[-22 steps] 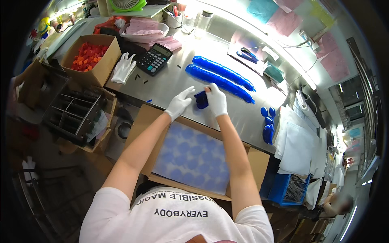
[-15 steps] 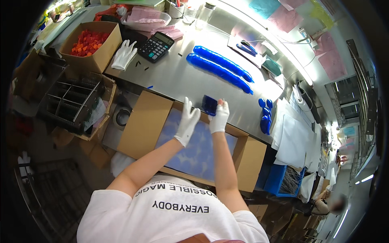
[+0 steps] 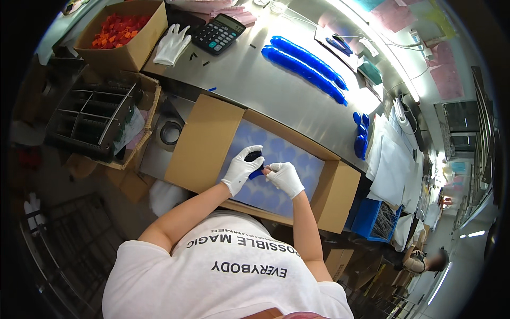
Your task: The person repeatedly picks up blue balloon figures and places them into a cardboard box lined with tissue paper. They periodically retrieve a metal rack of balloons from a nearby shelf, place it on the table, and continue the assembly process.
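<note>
My left hand (image 3: pixel 240 171), in a white glove, is closed around a dark blue, glossy, thin piece (image 3: pixel 256 173); its exact kind is unclear. My right hand (image 3: pixel 287 179), gloved with bare fingertips, pinches by the piece's lower right edge. Both hands are over an open cardboard box (image 3: pixel 332 183). Inside the box lies a translucent sheet (image 3: pixel 307 166), with rows of round bluish shapes showing through it. On the metal table beyond are two long rows of shiny blue discs (image 3: pixel 303 72) and, to the right, several loose blue oval pieces (image 3: pixel 360 139).
A calculator (image 3: pixel 218 34), a spare white glove (image 3: pixel 172 45) and a carton of red-orange pieces (image 3: pixel 119 32) are at the far left. Black racks (image 3: pixel 93 119) stand left of the box. Papers (image 3: pixel 390 159) and a blue bin (image 3: pixel 369 220) are at right; another person (image 3: pixel 417 261) is farther off.
The blue piece has come from above the box's far edge down toward me. My left hand, open before, now grips it, while my right hand has shifted to its lower edge. The view has shifted.
</note>
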Demonstrator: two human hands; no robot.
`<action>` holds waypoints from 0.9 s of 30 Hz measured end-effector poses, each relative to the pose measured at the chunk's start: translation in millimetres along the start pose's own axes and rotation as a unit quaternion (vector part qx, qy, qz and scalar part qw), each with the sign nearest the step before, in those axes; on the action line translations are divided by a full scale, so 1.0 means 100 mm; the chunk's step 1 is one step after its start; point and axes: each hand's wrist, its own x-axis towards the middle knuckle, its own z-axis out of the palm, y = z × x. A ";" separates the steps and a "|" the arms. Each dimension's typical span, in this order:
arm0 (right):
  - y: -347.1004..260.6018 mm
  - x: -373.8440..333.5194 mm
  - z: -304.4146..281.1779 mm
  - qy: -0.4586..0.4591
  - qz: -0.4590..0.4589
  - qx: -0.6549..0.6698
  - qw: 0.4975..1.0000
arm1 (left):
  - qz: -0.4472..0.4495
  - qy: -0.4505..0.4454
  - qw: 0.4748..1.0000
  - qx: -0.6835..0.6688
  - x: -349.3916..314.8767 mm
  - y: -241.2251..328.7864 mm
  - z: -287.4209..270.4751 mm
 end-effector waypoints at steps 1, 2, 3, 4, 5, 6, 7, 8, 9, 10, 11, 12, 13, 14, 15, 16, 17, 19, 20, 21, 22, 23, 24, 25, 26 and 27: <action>0.05 0.00 0.03 0.009 -0.030 -0.027 0.999 | -0.022 0.000 0.998 -0.054 -0.01 -0.03 -0.04; 0.09 0.02 0.03 0.019 -0.064 -0.054 0.996 | -0.059 -0.007 0.996 -0.072 -0.05 0.04 -0.05; 0.11 0.03 0.03 0.028 -0.098 -0.081 0.991 | -0.063 0.000 0.992 -0.106 -0.06 0.06 -0.09; 0.11 0.07 0.03 0.046 -0.083 -0.069 0.993 | -0.066 0.008 0.988 -0.141 -0.09 0.05 -0.13; 0.03 0.11 0.05 0.063 -0.070 -0.056 0.994 | -0.069 0.017 0.982 -0.174 -0.13 0.06 -0.17; -0.03 0.17 0.07 0.082 -0.057 -0.041 0.994 | -0.080 0.031 0.981 -0.173 -0.22 0.12 -0.18; -0.09 0.26 0.11 0.093 -0.073 -0.071 0.990 | -0.097 0.026 0.980 -0.171 -0.30 0.13 -0.21; -0.15 0.37 0.16 0.104 -0.090 -0.100 0.985 | -0.115 0.021 0.979 -0.167 -0.37 0.14 -0.24; -0.19 0.48 0.20 0.118 -0.106 -0.128 0.979 | -0.133 0.013 0.978 -0.163 -0.42 0.13 -0.25; -0.03 0.68 0.26 0.151 -0.183 -0.141 0.961 | -0.139 0.005 0.978 -0.158 -0.45 0.11 -0.23; -0.05 0.75 0.25 0.153 -0.164 -0.185 0.957 | -0.146 0.010 0.977 -0.153 -0.49 0.13 -0.22; -0.08 0.81 0.22 0.154 -0.144 -0.229 0.950 | -0.145 0.009 0.977 -0.153 -0.49 0.11 -0.23; -0.06 0.84 0.18 0.156 -0.123 -0.271 0.942 | -0.146 0.006 0.977 -0.153 -0.47 0.08 -0.22; 0.12 0.91 0.10 0.170 -0.124 -0.269 0.940 | -0.145 0.005 0.977 -0.154 -0.45 0.07 -0.22; 0.15 0.87 -0.01 0.172 -0.084 -0.309 0.932 | -0.143 0.007 0.977 -0.156 -0.44 0.05 -0.22; 0.25 0.86 -0.12 0.182 -0.056 -0.319 0.928 | -0.142 0.008 0.977 -0.158 -0.44 0.04 -0.22; 0.38 0.83 -0.25 0.194 -0.024 -0.330 0.924 | -0.140 0.007 0.978 -0.153 -0.43 0.02 -0.21; 0.61 0.74 -0.47 0.233 -0.043 -0.400 0.885 | -0.137 0.010 0.980 -0.146 -0.42 0.02 -0.20; 0.78 0.69 -0.63 0.231 -0.014 -0.413 0.881 | -0.138 0.007 0.980 -0.140 -0.41 0.04 -0.16; 0.87 0.64 -0.73 0.243 -0.010 -0.419 0.875 | -0.135 0.004 0.981 -0.139 -0.39 0.03 -0.16; 0.95 0.59 -0.83 0.241 0.005 -0.419 0.875 | -0.132 0.012 0.981 -0.144 -0.37 0.03 -0.15; 1.01 0.52 -0.92 0.242 0.023 -0.420 0.874 | -0.130 0.017 0.980 -0.149 -0.35 0.04 -0.11; 1.08 0.48 -0.99 0.256 0.064 -0.428 0.864 | -0.128 0.015 0.980 -0.150 -0.32 0.05 -0.08; 1.17 0.45 -1.05 0.270 0.106 -0.435 0.853 | -0.116 0.015 0.982 -0.146 -0.29 0.03 -0.06; 1.33 0.45 -1.10 0.274 0.155 -0.455 0.833 | -0.103 0.023 0.988 -0.113 -0.24 0.02 0.01; 1.13 0.35 -1.04 0.241 0.130 -0.438 0.856 | -0.084 0.040 0.992 -0.081 -0.22 0.03 0.06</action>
